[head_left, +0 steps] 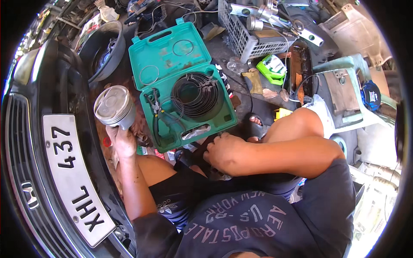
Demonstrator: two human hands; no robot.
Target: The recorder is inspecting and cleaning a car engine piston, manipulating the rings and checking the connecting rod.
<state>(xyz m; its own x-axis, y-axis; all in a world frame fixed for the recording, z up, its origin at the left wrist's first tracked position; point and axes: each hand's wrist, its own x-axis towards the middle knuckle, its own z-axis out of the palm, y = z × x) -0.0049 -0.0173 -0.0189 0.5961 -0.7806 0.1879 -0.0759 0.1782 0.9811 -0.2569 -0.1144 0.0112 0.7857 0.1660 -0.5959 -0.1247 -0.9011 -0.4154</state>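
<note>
My left hand (123,142) grips a metal piston (113,103) from below, holding it up at the left of a green plastic case. My right hand (224,154) is closed beside the near right corner of the case, its fingers curled; whatever is in them, if anything, is hidden. The case (170,46) lies open in front of me. Its near half holds a stack of dark piston rings (195,95) and pliers (155,105) with partly yellow handles. Two thin rings (183,47) lie on the lid.
A car's front bumper with a white plate (77,176) borders my left side. Beyond it stands a black tub (103,51). At the far right, a grey crate (247,38) bears several pistons and rods, near a green bottle (272,69) and a pale green stool-like box (348,92).
</note>
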